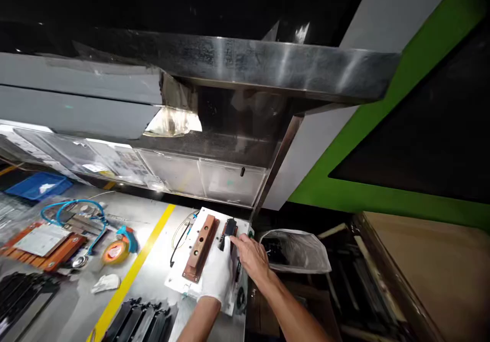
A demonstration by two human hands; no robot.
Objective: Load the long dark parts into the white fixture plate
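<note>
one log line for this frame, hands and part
left hand: gloved, flat on white fixture plate | right hand: bare, fingertips at black part | brown block: untouched on plate

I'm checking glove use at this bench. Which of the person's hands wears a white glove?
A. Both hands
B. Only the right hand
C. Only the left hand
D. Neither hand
C. The left hand is covered by a white glove and lies flat on the white plate beside the brown block, while the right hand is bare, its fingers at the small black part.
</note>
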